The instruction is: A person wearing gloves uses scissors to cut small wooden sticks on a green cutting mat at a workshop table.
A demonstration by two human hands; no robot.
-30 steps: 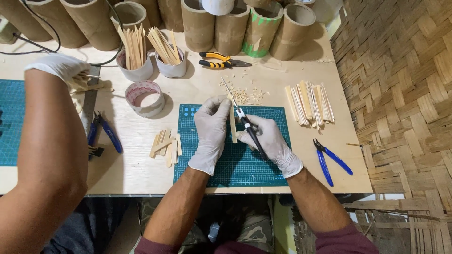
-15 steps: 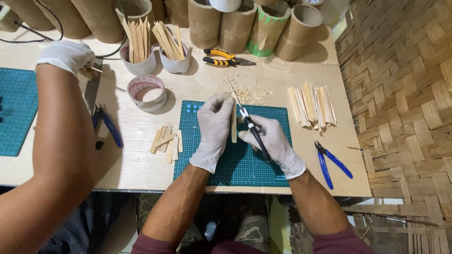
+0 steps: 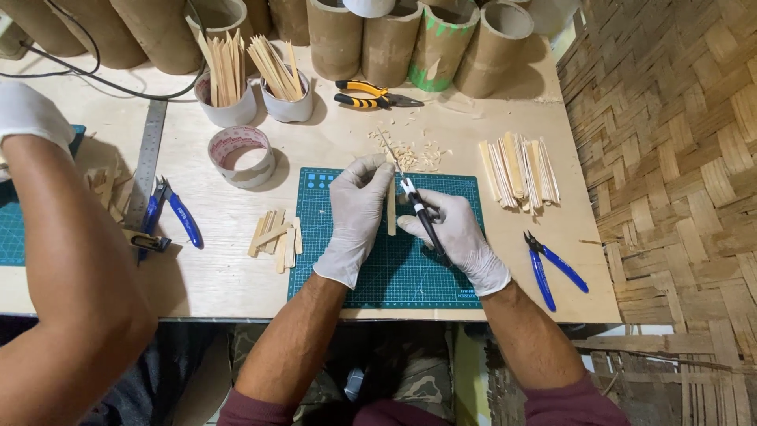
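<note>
Bamboo strip (image 3: pixel 391 209) lies upright on the green cutting mat (image 3: pixel 347 268), pinned by the left hand (image 3: pixel 356 213)'s grip; the right hand (image 3: pixel 457 237)'s grip clenches a black craft knife (image 3: pixel 422 217) against its edge. Bare mat lies nearer the body; shavings (image 3: pixel 410 151) lie beyond; blue pliers (image 3: pixel 552 268) rest rightward by the tabletop (image 3: pixel 221 276) edge.

The person wore thin white gloves on the left hand (image 3: pixel 356 217) and right hand (image 3: pixel 459 237), maroon sleeves pushed up, forearms bare.
</note>
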